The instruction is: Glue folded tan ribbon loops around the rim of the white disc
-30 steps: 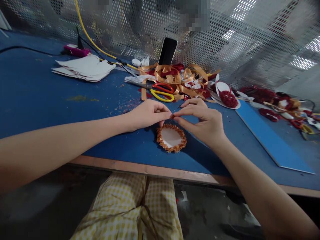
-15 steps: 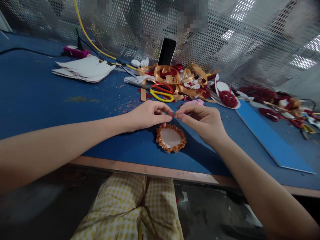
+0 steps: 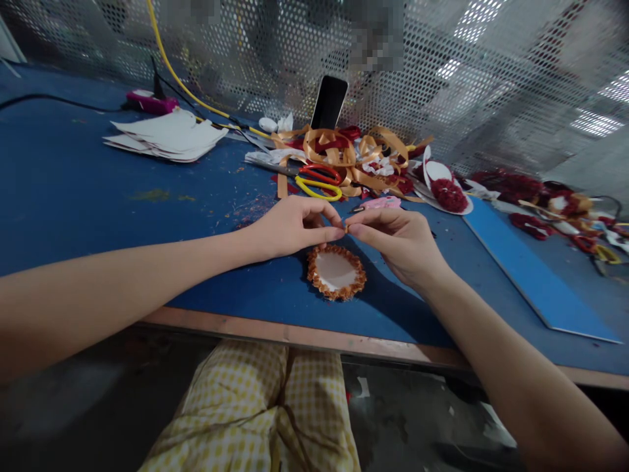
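My left hand (image 3: 304, 226) and my right hand (image 3: 396, 239) meet at the fingertips above the blue table. Between them is a tiny orange-tan piece (image 3: 346, 227), perhaps ribbon, mostly covered by the fingers. Both hands are closed in a pinch on it. Just below lies a round white disc (image 3: 337, 271) edged with a ruffled orange-brown border (image 3: 358, 285). Behind my right hand rests a pink tool (image 3: 381, 203) with a dark tip, partly hidden by the fingers. Scissors with red and yellow handles (image 3: 319, 190) lie beyond my left hand.
Tan and dark red ribbons (image 3: 339, 147) heap up at the back, before a leaning phone (image 3: 329, 101). White sheets (image 3: 170, 134) are stacked at left, a blue board (image 3: 535, 269) lies at right. A perforated metal screen (image 3: 275, 59) closes off the rear; the table edge (image 3: 230, 324) is near.
The fingertips of both hands have shifted slightly and come closer together around the tiny piece. The ruffled disc stays where it was.
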The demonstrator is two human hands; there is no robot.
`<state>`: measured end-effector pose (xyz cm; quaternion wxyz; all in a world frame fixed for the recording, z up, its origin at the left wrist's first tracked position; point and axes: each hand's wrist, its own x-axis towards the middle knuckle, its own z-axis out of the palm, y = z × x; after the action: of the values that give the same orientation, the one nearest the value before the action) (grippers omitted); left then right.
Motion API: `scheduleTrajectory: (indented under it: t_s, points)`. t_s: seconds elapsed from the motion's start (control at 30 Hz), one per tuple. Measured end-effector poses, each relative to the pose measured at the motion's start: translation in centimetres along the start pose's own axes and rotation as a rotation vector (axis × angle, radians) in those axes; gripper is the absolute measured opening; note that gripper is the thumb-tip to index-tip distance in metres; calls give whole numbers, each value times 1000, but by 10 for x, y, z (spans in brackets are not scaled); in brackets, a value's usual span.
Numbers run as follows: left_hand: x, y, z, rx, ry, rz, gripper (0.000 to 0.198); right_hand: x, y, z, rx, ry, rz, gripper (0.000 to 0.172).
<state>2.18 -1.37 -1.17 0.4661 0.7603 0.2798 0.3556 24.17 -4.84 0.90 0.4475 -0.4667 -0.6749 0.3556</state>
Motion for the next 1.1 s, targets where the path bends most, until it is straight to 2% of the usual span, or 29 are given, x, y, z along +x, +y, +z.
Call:
scheduleTrajectory:
  t_s: [0.17,0.33,0.6,0.77,0.83,0.93,1.1]
  points:
    - [-1,1,1,0,2,7,28,0,-1,2,5,42,-3,17]
    - [-2,3,1,8,15,-7,25,0,1,2,-21,28,6,22]
    - [-1,3,0,6,-18,-35,28,-4,-7,-3,-347,63,-219,11]
    - [-2,4,0,31,-42,-48,26,-4,-9,-3,-415,35,-251,9]
    - [-2,5,-1,86,-50,-53,28,-4,-9,-4,-426,36,-249,11]
    - [-4,6,-4,299,-46,-23,36,-3,-8,-8,-425,17,-230,14]
    - [-8,6,-2,629,-119,-14,49,-1,-1,-12,-430,-167,-164,15]
